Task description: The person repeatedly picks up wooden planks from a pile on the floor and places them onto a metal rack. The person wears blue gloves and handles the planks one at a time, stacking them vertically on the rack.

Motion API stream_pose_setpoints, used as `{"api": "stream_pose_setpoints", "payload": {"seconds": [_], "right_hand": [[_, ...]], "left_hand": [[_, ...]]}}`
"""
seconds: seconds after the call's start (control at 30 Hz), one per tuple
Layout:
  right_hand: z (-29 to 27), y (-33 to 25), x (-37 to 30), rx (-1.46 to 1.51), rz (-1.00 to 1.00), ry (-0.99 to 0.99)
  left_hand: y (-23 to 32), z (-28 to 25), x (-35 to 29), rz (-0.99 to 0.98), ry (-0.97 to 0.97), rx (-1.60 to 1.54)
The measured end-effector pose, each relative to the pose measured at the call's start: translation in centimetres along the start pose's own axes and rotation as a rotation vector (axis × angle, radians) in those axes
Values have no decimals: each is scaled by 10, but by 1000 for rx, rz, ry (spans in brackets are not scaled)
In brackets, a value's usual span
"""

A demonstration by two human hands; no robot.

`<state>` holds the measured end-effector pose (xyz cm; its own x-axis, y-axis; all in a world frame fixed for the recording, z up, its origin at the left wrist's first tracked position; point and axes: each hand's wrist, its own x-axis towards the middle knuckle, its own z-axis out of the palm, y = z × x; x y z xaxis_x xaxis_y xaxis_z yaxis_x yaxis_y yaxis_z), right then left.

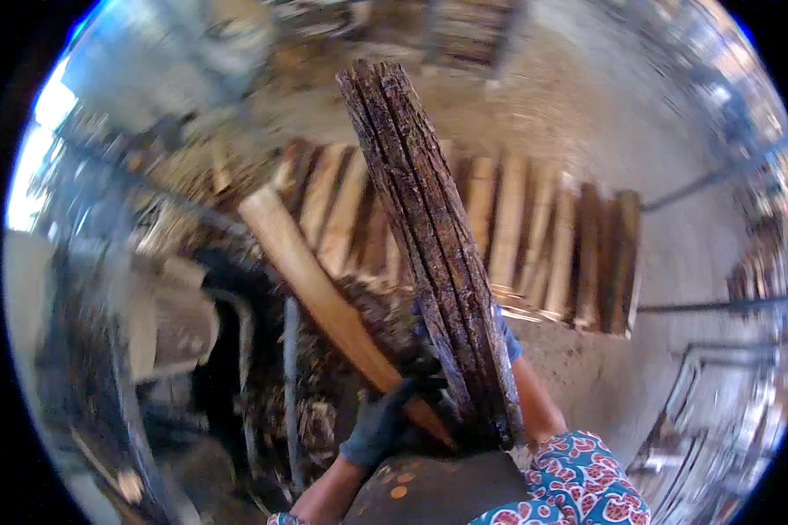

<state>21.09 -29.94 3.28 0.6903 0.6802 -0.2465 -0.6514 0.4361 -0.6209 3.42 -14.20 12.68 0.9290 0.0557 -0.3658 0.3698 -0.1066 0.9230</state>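
Observation:
A thick slab of wood with rough, grooved dark-brown bark slants up and away in front of me. My right hand, in a blue glove, grips it from beneath; the slab covers most of the fingers. To its left, a smoother light-brown plank leans up and to the left. My left hand, in a dark grey glove, closes around that plank near its lower end. The near ends of both pieces lie close together beside a dark surface with orange spots, just in front of my body.
Beyond the slab, a row of wooden slabs lies side by side on the ground. Bark scraps and debris cover the ground nearer me. A grey metal post stands at the left; metal bars run along the right. The surroundings are blurred.

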Motion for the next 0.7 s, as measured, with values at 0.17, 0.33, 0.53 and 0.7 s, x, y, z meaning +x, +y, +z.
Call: {"api": "stream_pose_setpoints", "payload": {"seconds": [0.17, 0.33, 0.53, 0.7], "right_hand": [[-75, -51, -52, -191, -399, 359], [-173, -106, -73, -399, -321, 760], [-262, -150, -57, -950, -251, 1090], [-272, -26, 24, -381, -342, 966]], "left_hand": [[-14, 19, 70, -443, -118, -803], [-56, -6, 98, -377, 106, -665], [-109, -74, 105, -334, 276, -529], [-96, -125, 59, -172, 646, -381]]}}
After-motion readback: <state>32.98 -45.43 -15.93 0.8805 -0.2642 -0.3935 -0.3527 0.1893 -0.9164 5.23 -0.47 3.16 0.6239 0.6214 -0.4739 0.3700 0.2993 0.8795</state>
